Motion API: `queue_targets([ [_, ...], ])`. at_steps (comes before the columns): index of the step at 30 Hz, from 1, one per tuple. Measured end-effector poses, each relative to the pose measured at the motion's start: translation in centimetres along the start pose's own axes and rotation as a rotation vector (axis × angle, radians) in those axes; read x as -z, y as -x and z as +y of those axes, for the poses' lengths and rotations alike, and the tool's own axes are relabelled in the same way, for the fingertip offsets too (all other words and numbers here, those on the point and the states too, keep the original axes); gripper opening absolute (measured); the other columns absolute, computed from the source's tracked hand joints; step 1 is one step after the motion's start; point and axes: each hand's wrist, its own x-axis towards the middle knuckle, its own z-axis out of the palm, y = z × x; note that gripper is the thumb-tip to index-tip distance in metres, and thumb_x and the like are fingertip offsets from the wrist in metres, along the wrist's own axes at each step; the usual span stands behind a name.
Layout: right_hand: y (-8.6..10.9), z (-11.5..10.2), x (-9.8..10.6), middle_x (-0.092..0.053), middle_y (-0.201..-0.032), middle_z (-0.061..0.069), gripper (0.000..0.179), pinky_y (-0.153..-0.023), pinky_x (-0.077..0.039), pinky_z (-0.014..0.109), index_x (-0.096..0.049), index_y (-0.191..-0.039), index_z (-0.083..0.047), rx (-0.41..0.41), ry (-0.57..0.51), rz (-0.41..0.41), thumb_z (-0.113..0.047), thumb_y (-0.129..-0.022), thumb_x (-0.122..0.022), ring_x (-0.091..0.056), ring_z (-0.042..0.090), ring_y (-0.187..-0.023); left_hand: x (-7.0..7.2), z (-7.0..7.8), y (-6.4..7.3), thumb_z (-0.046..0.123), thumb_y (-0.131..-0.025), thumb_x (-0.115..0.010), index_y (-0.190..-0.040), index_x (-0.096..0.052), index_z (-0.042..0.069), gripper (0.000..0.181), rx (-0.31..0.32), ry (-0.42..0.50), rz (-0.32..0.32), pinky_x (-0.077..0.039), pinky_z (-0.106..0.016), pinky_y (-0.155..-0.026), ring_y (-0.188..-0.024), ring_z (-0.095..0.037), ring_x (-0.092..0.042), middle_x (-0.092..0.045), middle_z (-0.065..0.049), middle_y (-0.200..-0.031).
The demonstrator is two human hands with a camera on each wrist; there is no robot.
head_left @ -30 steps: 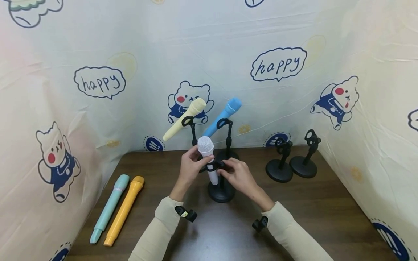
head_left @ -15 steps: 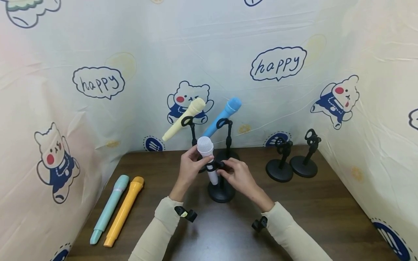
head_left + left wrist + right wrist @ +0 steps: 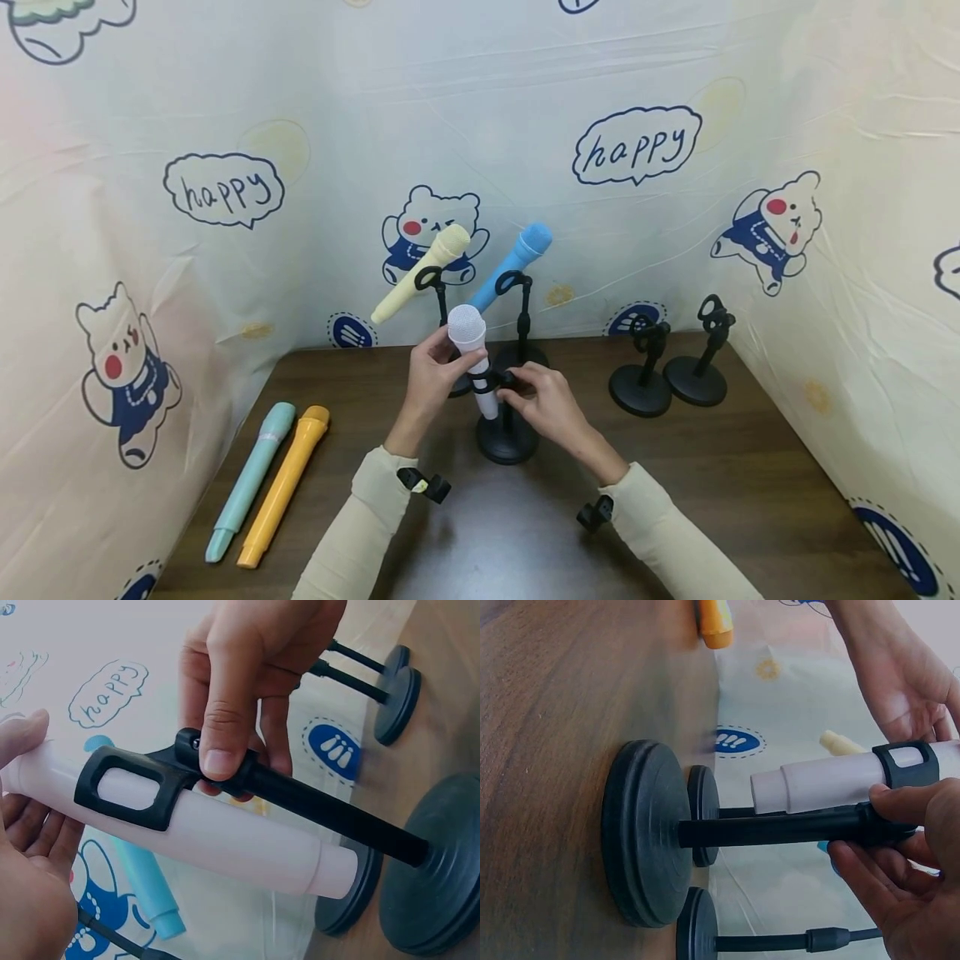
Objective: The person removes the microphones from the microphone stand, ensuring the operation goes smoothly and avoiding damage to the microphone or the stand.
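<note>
A white microphone sits in the clip of a black microphone stand, head up and slightly tilted. My left hand holds it just below the mesh head, thumb in front and fingers behind. With thumb and fingers my right hand pinches the stand at the joint under the clip. In the left wrist view the black clip wraps round the microphone's handle, and the right thumb presses the joint. The right wrist view shows the handle's lower end running alongside the stand's pole.
Behind, a cream microphone and a blue microphone rest tilted in two stands. Two black stands with bare clips are at the back right. A mint microphone and an orange microphone lie on the table's left.
The white microphone has risen slightly in the clip and leans a little more to the left, with my left hand moving along. My right hand keeps its place on the stand.
</note>
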Motion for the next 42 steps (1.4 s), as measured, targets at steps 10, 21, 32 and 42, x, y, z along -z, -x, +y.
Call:
queue_targets([
  [10, 0.1, 0.8, -0.4, -0.074, -0.101, 0.009, 0.028, -0.079, -0.065, 0.024, -0.078, -0.116, -0.001, -0.049, -0.102, 0.011, -0.011, -0.091, -0.085, -0.079, 0.022, -0.093, 0.1, 0.3, -0.4, 0.004, -0.092, -0.083, -0.137, -0.067, 0.000, 0.048, 0.000, 0.017, 0.000, -0.059, -0.040, -0.104, -0.110, -0.024, -0.074, -0.072, -0.022, -0.130],
  [21, 0.2, 0.8, -0.8, -0.078, -0.106, 0.011, 0.031, -0.080, -0.066, 0.030, -0.077, -0.116, -0.003, -0.138, -0.117, 0.042, -0.014, -0.089, -0.087, -0.077, 0.023, -0.096, 0.5, 0.9, -0.8, 0.001, -0.091, -0.081, -0.137, -0.066, -0.002, 0.048, 0.005, 0.039, -0.008, -0.060, -0.033, -0.102, -0.105, -0.011, -0.073, -0.071, -0.024, -0.131],
  [32, 0.3, 1.0, -1.0, -0.078, -0.113, 0.016, 0.036, -0.082, -0.066, 0.031, -0.076, -0.119, 0.000, -0.169, -0.165, 0.057, -0.012, -0.088, -0.088, -0.078, 0.028, -0.099, 0.7, 1.5, -1.3, 0.002, -0.091, -0.082, -0.137, -0.067, -0.001, 0.049, 0.005, 0.053, 0.011, -0.059, -0.037, -0.105, -0.108, -0.014, -0.073, -0.071, -0.023, -0.132],
  [42, 0.3, 0.9, -1.1, -0.078, -0.113, 0.015, 0.034, -0.085, -0.066, 0.032, -0.076, -0.119, -0.002, -0.196, -0.207, 0.059, -0.011, -0.088, -0.088, -0.077, 0.029, -0.102, 0.8, 2.1, -1.8, 0.002, -0.091, -0.081, -0.138, -0.066, -0.003, 0.050, -0.021, 0.064, 0.006, -0.057, -0.044, -0.109, -0.112, -0.017, -0.073, -0.070, -0.024, -0.134],
])
